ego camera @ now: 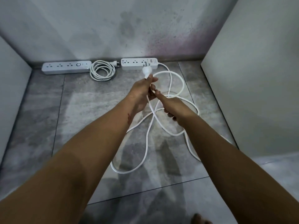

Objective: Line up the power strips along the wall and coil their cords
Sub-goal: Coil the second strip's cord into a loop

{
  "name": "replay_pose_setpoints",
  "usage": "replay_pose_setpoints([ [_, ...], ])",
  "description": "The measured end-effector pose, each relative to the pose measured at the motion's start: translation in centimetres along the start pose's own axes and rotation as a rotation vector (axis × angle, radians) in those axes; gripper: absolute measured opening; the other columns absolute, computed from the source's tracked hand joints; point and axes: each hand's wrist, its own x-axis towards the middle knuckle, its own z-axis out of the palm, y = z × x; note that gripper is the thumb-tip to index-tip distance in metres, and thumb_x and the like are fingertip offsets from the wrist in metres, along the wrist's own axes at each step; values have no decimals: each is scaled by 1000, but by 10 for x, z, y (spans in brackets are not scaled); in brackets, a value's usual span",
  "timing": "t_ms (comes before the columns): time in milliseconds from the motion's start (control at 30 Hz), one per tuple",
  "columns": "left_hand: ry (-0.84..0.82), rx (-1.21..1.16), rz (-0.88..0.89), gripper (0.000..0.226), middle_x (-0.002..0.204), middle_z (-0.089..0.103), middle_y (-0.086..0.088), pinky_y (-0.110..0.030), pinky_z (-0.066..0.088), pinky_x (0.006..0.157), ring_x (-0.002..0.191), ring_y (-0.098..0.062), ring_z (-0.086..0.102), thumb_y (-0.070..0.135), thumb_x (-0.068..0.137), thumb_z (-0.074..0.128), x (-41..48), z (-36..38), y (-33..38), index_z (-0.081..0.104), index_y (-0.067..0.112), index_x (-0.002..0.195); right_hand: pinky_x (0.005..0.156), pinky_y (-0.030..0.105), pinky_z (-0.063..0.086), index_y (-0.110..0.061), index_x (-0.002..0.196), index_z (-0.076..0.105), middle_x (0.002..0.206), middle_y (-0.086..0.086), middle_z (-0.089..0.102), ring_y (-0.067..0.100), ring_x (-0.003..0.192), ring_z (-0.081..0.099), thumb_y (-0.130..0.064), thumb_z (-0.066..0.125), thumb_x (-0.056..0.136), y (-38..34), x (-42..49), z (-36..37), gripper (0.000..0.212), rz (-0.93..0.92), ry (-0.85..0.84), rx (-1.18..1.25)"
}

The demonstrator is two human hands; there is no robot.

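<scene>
Both strips sit against the wall. The left strip has its coiled cord beside it. The right strip has a loose cord sprawled in crossed loops on the floor. The left hand has its fingers clenched on the plug. The right hand pinches the same cord just below.

Step in hand is probably starting the coil. Anchor with the left hand, feed even loops with the right, and untwist the crossings. Don't drag the strip off the wall.
</scene>
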Motion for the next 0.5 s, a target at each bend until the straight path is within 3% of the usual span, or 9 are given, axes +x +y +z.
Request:
replay_pose_setpoints([
  [100,-15,91,44,30,57,42,-1,-41,58,78,44,-13,52,30,102,48,3,-7,12,60,4,110,50,24,31,-17,95,58,71,-5,48,10,59,43,-65,52,87,-6,0,-15,49,1,-78,-347],
  [167,-8,219,62,33,59,37,-1,-31,57,61,44,-11,44,31,102,49,5,-12,20,60,3,115,53,25,34,-14,77,56,74,0,56,18,65,50,-63,57,85,-6,5,-20,49,-1,-74,-584],
  [200,-8,318,68,36,61,34,0,-26,49,54,47,-11,39,33,102,49,6,-16,24,61,2,118,58,26,37,-14,74,54,81,5,61,23,73,54,-59,59,86,-6,10,-20,46,-50,17,-624],
  [267,-52,499,40,41,64,30,2,-23,34,51,51,-10,30,37,101,49,6,-21,29,61,1,118,76,33,44,-11,99,55,108,12,62,30,96,58,-50,63,85,-4,19,-18,42,-189,315,-550],
  [333,-132,600,-64,42,65,30,1,-24,30,51,53,-11,27,45,101,45,3,-21,32,60,6,107,93,41,41,-12,125,43,128,11,51,31,119,50,-40,68,82,-7,21,-13,57,-383,494,-490],
  [433,-234,598,-179,53,60,29,1,-25,26,49,49,-11,24,60,99,29,-2,-18,32,50,11,93,105,45,32,-23,145,31,145,6,39,28,134,36,-35,69,80,-10,23,-10,76,-607,441,-747],
  [500,-267,594,-184,59,56,28,1,-24,24,47,46,-11,22,62,99,22,-4,-15,32,48,11,92,104,43,32,-26,142,39,141,2,47,26,131,42,-35,67,83,-9,28,-13,66,-641,374,-869],
])
